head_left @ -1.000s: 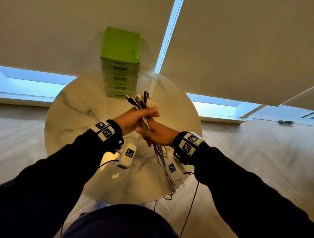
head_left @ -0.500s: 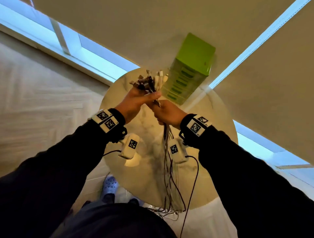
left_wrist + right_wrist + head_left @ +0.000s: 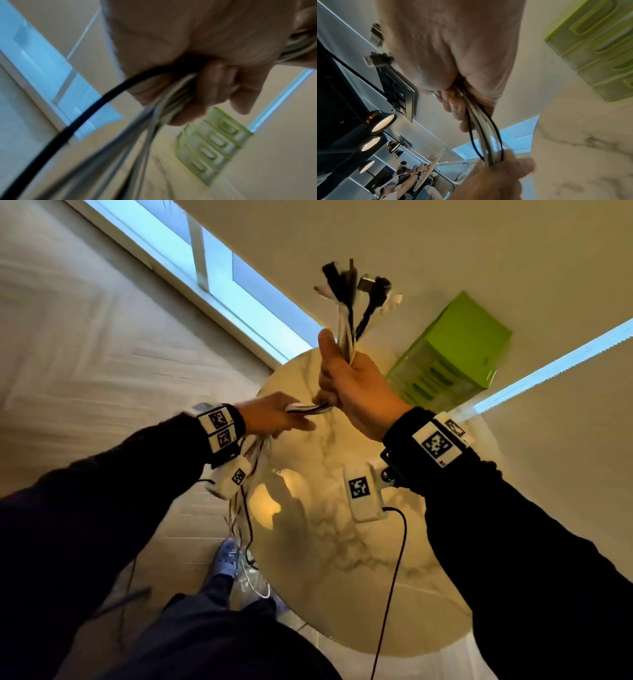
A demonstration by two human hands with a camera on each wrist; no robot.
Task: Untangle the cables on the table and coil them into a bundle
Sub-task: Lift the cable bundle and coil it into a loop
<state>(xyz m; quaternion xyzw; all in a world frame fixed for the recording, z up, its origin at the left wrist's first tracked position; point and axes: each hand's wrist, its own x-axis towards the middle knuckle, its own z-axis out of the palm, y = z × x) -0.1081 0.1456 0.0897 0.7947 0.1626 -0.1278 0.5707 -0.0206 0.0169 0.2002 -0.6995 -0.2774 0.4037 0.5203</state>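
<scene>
The right hand (image 3: 356, 392) grips a bunch of black and white cables (image 3: 346, 313) with plug ends fanning toward 12 o'clock, above the round marble table (image 3: 342, 542). At 9 o'clock of it the left hand (image 3: 274, 416) clutches the same strands, which trail off toward 6 o'clock past the table's edge

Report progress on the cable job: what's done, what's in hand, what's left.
Done: the cables are off the table, gathered with plug ends fanned above the right hand.
In hand: the left hand grips the same strands lower down, a short run stretched between the hands.
Left: the loose tails hang toward the floor; no coil is formed yet.
</scene>
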